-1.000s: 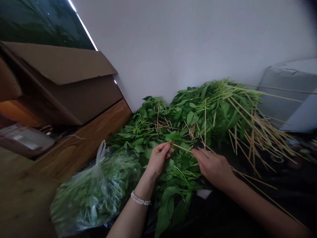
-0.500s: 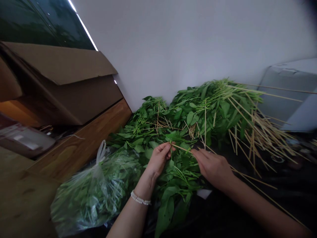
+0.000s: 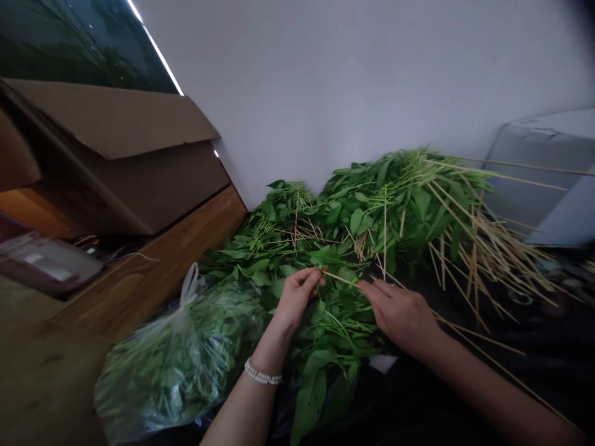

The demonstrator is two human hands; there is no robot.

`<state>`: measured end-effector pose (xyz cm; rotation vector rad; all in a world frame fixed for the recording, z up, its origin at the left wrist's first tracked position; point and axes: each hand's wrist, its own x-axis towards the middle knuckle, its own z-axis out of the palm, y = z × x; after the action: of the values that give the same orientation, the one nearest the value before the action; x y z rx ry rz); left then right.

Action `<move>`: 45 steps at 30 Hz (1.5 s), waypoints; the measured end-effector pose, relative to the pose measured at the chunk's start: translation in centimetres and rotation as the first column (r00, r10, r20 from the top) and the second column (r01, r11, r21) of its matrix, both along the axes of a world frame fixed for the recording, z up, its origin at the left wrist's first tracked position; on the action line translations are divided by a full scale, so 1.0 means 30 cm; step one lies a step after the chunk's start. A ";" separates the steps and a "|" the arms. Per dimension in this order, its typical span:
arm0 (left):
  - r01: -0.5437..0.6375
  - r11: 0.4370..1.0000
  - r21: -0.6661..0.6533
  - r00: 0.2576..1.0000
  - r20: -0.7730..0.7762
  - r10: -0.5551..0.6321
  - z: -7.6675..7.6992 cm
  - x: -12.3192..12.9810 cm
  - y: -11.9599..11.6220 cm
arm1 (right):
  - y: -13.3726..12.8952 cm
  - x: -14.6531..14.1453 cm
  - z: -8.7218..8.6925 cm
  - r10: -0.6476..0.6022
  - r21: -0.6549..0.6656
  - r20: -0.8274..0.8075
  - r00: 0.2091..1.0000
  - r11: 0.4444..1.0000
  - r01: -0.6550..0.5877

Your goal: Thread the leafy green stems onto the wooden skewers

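A thin wooden stick (image 3: 341, 278) runs between my two hands in the middle of the head view. My left hand (image 3: 300, 293), with a beaded bracelet on the wrist, pinches a bit of green stem at the stick's left tip. Closed round the stick farther right is my right hand (image 3: 400, 311); the stick's other end comes out behind it. Loose green leaves and stems (image 3: 341, 328) lie beneath both hands. Behind them, a large heap of leafy stems (image 3: 390, 192) has many bare sticks (image 3: 502, 254) poking out to the right.
A tied clear plastic bag (image 3: 186, 365) full of greens sits at the lower left. Beyond it are a wooden board (image 3: 162, 260) and an open cardboard box (image 3: 139, 179). A pale box (image 3: 539, 173) stands at the right against the white wall.
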<state>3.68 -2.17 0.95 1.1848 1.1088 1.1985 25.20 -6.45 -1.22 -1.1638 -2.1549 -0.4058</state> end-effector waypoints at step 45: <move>-0.053 0.918 0.393 0.950 -0.263 0.167 0.009 0.052 -0.051 | 0.030 0.043 0.030 -0.063 0.027 -0.269 0.961 0.997 0.073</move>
<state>5.23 -3.69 1.21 1.6601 1.2063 1.4022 26.49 -5.54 -0.33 -1.2013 -1.8708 -0.2973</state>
